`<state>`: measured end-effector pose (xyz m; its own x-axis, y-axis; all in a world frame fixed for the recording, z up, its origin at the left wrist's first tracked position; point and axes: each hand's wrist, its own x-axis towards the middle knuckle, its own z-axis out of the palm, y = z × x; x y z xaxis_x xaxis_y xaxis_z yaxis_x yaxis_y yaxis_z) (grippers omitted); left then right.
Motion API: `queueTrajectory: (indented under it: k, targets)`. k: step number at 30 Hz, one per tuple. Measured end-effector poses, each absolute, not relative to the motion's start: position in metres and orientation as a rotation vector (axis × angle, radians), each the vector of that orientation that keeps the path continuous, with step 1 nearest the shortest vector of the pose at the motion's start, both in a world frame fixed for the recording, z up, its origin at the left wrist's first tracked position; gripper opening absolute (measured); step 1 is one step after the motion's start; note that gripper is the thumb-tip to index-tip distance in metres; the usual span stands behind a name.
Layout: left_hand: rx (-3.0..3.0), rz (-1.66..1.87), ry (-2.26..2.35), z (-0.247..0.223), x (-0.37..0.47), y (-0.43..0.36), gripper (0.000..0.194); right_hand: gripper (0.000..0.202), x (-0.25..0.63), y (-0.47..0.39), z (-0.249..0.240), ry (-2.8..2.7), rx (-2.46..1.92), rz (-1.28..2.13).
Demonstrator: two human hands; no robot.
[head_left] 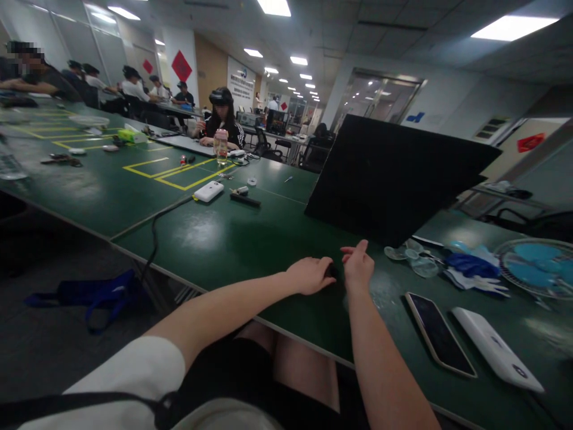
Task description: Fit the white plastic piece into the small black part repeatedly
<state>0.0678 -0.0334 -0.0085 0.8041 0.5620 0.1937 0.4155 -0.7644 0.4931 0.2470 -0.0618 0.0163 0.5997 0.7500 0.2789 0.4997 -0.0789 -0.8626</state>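
My left hand [310, 275] rests low over the green table [268, 239], its fingers closed around a small black object [330, 270]. Just to the right, my right hand [358, 266] is raised slightly, fingers curled and partly pressed together; whatever it may hold is too small to make out. The two hands are a short gap apart. Behind them stands a large black panel [394, 179], tilted on the table.
Right of my right arm lie a phone [441, 334], a white device [496, 349], blue and white gloves [477, 269] and a fan [537, 263]. Farther left are a white power bank [209, 191], a black bar [245, 200] and a bottle [221, 147]. A person [221, 119] sits across.
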Motion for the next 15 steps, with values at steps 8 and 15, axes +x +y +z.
queueTrajectory:
  k: [8,15]
  targets:
    - [2.264,0.936,0.817,0.007,0.041,-0.024,0.045,0.089,0.232,-0.068,0.025,-1.175,-1.701,0.340]
    - [1.889,1.125,1.235,-0.004,-0.031,0.008,0.046,0.049,0.211,-0.085,0.039,-2.049,-1.653,0.354]
